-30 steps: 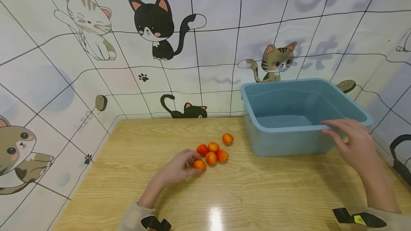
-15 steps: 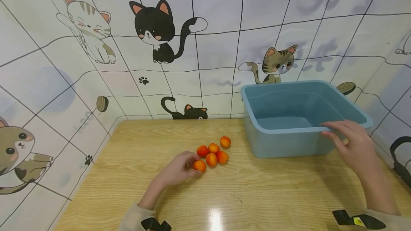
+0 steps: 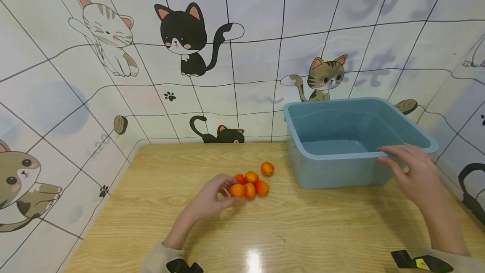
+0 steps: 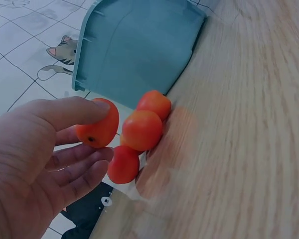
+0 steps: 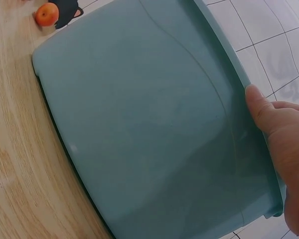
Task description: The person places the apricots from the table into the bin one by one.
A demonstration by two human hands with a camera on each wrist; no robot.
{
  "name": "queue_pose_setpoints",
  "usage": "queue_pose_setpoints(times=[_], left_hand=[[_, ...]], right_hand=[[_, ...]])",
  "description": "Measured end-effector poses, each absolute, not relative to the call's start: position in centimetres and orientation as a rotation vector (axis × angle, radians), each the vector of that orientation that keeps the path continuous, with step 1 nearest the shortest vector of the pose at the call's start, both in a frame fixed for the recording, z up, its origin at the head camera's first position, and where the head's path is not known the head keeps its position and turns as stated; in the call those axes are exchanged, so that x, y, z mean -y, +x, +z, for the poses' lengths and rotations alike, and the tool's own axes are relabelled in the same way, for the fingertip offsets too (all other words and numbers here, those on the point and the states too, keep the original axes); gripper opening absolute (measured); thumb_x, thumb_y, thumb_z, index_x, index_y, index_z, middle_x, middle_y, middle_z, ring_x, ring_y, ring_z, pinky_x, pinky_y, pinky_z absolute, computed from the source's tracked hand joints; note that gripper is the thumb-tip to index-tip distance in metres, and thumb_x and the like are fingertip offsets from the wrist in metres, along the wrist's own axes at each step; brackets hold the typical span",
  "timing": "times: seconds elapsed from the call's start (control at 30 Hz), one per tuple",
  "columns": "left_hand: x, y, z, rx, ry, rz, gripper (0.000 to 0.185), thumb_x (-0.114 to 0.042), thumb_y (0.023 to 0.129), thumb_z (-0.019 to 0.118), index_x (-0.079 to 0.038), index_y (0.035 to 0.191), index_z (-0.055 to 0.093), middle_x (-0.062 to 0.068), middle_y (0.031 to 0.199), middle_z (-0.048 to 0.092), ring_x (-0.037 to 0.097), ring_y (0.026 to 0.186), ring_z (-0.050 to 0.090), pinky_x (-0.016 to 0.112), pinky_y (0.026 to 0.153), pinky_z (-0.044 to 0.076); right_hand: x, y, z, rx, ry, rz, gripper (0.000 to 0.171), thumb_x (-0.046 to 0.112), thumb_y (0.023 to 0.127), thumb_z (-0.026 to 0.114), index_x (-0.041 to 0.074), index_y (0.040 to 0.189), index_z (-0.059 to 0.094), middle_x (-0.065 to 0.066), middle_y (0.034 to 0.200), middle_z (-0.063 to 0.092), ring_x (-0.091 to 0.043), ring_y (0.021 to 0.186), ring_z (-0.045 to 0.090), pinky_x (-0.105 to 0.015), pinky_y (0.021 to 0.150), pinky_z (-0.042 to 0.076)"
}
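Note:
Between the thumb and fingers of my left hand (image 3: 212,197) is a small smooth orange fruit (image 4: 99,124), with a dark stem spot showing in the left wrist view. It is raised a little beside several similar orange fruits (image 3: 262,188) clustered on the table. Another orange fruit (image 3: 267,169) lies slightly apart behind the cluster. My right hand (image 3: 417,176) grips the front rim of a blue plastic basin (image 3: 341,172), with its thumb outside the wall. Its fingers lie over the rim, partly hidden by the basin in the right wrist view.
The wooden table (image 3: 151,222) reaches back to a wall (image 3: 257,62) covered with cat-patterned sheeting. The basin stands at the back right of the table. A black strap-like object (image 3: 471,188) shows at the right edge.
My left hand has lifted the orange fruit slightly off the table, close to the cluster. The fruit behind shifted slightly earlier on. My right hand stays on the basin's rim.

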State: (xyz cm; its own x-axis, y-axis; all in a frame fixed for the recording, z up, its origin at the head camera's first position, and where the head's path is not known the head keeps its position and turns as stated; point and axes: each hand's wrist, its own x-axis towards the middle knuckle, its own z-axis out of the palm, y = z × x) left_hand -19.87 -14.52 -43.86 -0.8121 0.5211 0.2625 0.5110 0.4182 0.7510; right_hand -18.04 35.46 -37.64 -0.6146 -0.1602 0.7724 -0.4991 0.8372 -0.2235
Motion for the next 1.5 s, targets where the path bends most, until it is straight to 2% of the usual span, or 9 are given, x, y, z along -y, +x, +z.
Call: queue_pose_setpoints(times=[0.13, 0.33, 0.43, 0.67, 0.87, 1.13, 1.3, 1.4, 1.5], left_hand=[[14.3, -19.8, -43.7, -2.641, 1.016, 1.433, 0.038, -0.009, 0.086, 0.081, -0.005, 0.12, 0.063, 0.005, 0.11, 0.064, 0.017, 0.092, 0.063, 0.032, 0.078, 0.058], [13.7, -19.7, -43.2, -2.638, 1.031, 1.482, 0.041, -0.007, 0.086, 0.08, -0.006, 0.122, 0.062, 0.005, 0.111, 0.063, 0.018, 0.093, 0.064, 0.034, 0.079, 0.058], [13.3, -19.8, -42.9, -2.636, 1.042, 1.506, 0.04, -0.007, 0.086, 0.08, -0.006, 0.122, 0.062, 0.005, 0.114, 0.063, 0.02, 0.095, 0.063, 0.035, 0.081, 0.058], [12.0, -20.1, -42.0, -2.622, 1.016, 1.579, 0.037, -0.012, 0.089, 0.078, -0.007, 0.122, 0.063, 0.003, 0.117, 0.064, 0.02, 0.097, 0.063, 0.039, 0.084, 0.057], [10.5, -20.0, -40.5, -2.571, 1.009, 1.674, 0.037, -0.01, 0.089, 0.078, -0.007, 0.123, 0.063, 0.003, 0.116, 0.063, 0.019, 0.099, 0.063, 0.041, 0.085, 0.057], [8.4, -20.1, -40.0, -2.525, 1.052, 1.798, 0.039, -0.007, 0.089, 0.077, -0.002, 0.126, 0.062, 0.01, 0.118, 0.063, 0.023, 0.099, 0.064, 0.045, 0.083, 0.058], [7.4, -20.0, -39.4, -2.544, 1.056, 1.826, 0.041, -0.005, 0.088, 0.076, -0.001, 0.127, 0.062, 0.011, 0.118, 0.062, 0.024, 0.1, 0.064, 0.04, 0.082, 0.058], [6.8, -20.1, -39.0, -2.55, 1.056, 1.864, 0.041, -0.003, 0.088, 0.076, -0.001, 0.127, 0.062, 0.011, 0.118, 0.062, 0.024, 0.1, 0.064, 0.042, 0.082, 0.058], [6.3, -20.2, -38.8, -2.548, 1.078, 1.904, 0.042, -0.002, 0.088, 0.076, 0.001, 0.127, 0.062, 0.013, 0.118, 0.063, 0.026, 0.099, 0.065, 0.045, 0.082, 0.058]], right_hand=[[-35.3, -17.8, -37.7, 2.207, 0.475, 0.544, 0.024, 0.005, 0.085, 0.078, -0.001, 0.108, 0.073, -0.02, 0.097, 0.069, -0.042, 0.098, 0.057, -0.027, 0.113, 0.031], [-35.1, -17.5, -37.9, 2.198, 0.473, 0.559, 0.023, 0.015, 0.091, 0.075, 0.0, 0.108, 0.073, -0.02, 0.097, 0.069, -0.042, 0.1, 0.056, -0.034, 0.115, 0.032], [-35.1, -17.4, -38.0, 2.197, 0.465, 0.557, 0.023, 0.016, 0.092, 0.074, -0.001, 0.108, 0.073, -0.02, 0.098, 0.069, -0.043, 0.1, 0.056, -0.033, 0.114, 0.032], [-35.0, -17.2, -38.0, 2.218, 0.44, 0.556, 0.026, 0.0, 0.083, 0.078, -0.001, 0.108, 0.072, -0.019, 0.098, 0.069, -0.041, 0.1, 0.055, -0.035, 0.112, 0.033], [-35.1, -17.2, -38.1, 2.203, 0.452, 0.554, 0.022, 0.013, 0.091, 0.074, -0.001, 0.108, 0.073, -0.02, 0.097, 0.069, -0.041, 0.1, 0.056, -0.033, 0.111, 0.033], [-35.4, -17.5, -38.2, 2.188, 0.469, 0.549, 0.026, 0.022, 0.094, 0.071, -0.001, 0.108, 0.073, -0.019, 0.097, 0.069, -0.04, 0.098, 0.056, -0.034, 0.107, 0.035], [-35.3, -17.5, -38.2, 2.185, 0.48, 0.553, 0.022, 0.013, 0.091, 0.074, -0.001, 0.108, 0.073, -0.019, 0.097, 0.069, -0.039, 0.098, 0.056, -0.033, 0.106, 0.034], [-35.3, -17.5, -38.2, 2.191, 0.479, 0.555, 0.022, 0.008, 0.088, 0.076, -0.001, 0.108, 0.073, -0.019, 0.097, 0.069, -0.039, 0.099, 0.056, -0.033, 0.106, 0.034], [-35.3, -17.5, -38.1, 2.194, 0.472, 0.552, 0.022, 0.011, 0.089, 0.075, -0.001, 0.107, 0.073, -0.02, 0.098, 0.069, -0.04, 0.099, 0.056, -0.036, 0.105, 0.035]])
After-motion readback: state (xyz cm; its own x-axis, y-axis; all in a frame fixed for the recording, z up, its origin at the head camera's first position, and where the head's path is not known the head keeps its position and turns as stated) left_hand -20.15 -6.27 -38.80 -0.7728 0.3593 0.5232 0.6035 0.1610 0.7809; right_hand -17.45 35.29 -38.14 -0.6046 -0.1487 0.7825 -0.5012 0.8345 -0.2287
